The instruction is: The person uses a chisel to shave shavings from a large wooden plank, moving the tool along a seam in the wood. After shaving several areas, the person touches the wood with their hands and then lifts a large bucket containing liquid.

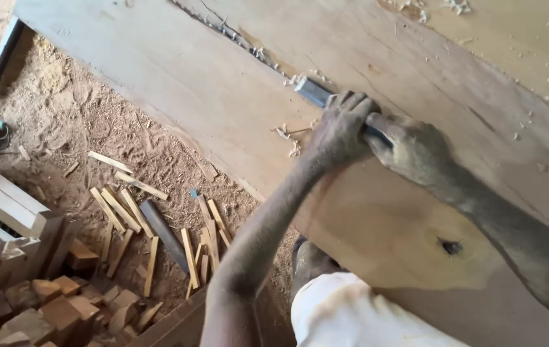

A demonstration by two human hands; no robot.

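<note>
Wood: a broad pale plank [223,96] runs slantwise across the view, with a dark knot [452,246] near the lower right
Chisel: its metal blade [313,90] lies on the plank face, the tip at a ragged cut line [236,35] that leads up and left; the handle is hidden inside the hands
Left hand [340,132]: its grip is closed around the chisel just behind the blade, fingers curled over the top
Right hand [412,146]: its grip is wrapped shut on the chisel's rear, touching the left hand
Shavings [287,136]: pale curls lie on the plank just left of the hands
Floor [62,115]: sawdust covers it, with thin wooden offcuts [159,231] scattered below the plank edge
Blocks [50,302]: stacked wood pieces sit at the lower left
</note>
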